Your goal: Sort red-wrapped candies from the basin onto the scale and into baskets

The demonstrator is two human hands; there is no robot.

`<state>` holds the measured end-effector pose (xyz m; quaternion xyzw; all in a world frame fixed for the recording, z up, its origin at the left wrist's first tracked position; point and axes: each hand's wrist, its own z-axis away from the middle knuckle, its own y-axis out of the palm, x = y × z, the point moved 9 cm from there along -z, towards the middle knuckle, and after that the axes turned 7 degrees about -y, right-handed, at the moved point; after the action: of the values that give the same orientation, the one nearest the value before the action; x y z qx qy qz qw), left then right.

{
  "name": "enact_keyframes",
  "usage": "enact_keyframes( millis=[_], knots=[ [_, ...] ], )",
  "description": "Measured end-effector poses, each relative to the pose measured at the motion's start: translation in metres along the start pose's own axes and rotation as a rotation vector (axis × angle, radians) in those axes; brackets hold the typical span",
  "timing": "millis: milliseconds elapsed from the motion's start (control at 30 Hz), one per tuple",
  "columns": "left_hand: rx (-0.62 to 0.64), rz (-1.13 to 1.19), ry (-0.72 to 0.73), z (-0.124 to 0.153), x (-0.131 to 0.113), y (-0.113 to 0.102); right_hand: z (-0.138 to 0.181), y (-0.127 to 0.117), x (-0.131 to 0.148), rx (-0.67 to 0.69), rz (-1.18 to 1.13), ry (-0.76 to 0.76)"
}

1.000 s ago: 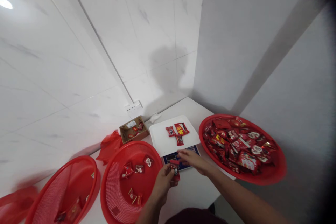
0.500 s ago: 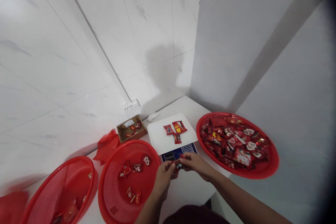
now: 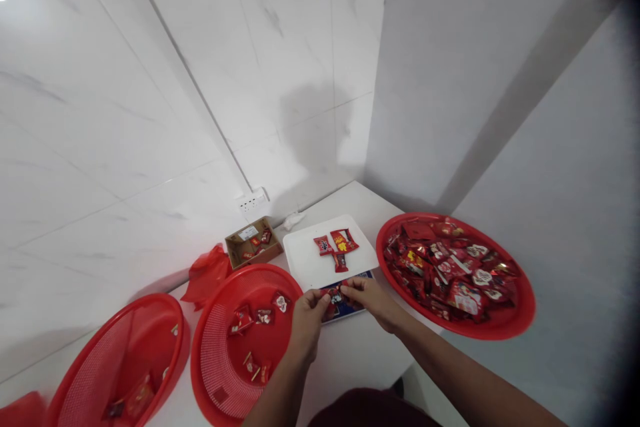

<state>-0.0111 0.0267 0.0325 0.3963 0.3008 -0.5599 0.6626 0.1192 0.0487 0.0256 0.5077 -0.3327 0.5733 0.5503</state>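
**Small packet held between two hands above a scale**

A small red candy packet is pinched at its ends by the left hand and the right hand, fingers closed on it, over the blue panel of the scale. Beyond the hands, three packets lie on the white platform. Right of the right hand: a full red tray. Left of the left hand: a red basket.

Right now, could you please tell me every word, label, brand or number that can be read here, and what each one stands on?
None can be read.
Wrappers in the tray: print too small.
Three packets on the scale: yellow print blurred.
Scale keypad: mostly hidden by the left hand and right hand.
White label in the cardboard box: blurred.
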Motion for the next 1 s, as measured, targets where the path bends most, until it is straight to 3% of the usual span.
enact_keyframes(
  millis=[233, 400, 600, 867, 933, 1000],
  knots=[
    [-0.039, -0.006, -0.031, -0.004, 0.015, -0.011, -0.002, -0.002, -0.022, 0.115, 0.033, 0.073],
    [-0.116, -0.038, -0.113, -0.006, 0.038, -0.031, -0.023, -0.018, -0.06, -0.031, 0.01, 0.173],
    [-0.082, -0.041, -0.138, -0.003, 0.044, -0.038, -0.051, -0.028, -0.055, -0.166, -0.133, 0.126],
    [-0.119, -0.116, -0.169, 0.007, 0.05, -0.055, -0.043, -0.083, -0.055, -0.204, 0.35, -0.004],
    [-0.112, -0.126, -0.174, 0.007, 0.052, -0.054, -0.046, -0.076, -0.047, -0.166, 0.558, -0.074],
    [-0.095, -0.146, -0.172, 0.005, 0.055, -0.05, -0.053, -0.05, -0.032, -0.085, 0.82, -0.205]
  ],
)
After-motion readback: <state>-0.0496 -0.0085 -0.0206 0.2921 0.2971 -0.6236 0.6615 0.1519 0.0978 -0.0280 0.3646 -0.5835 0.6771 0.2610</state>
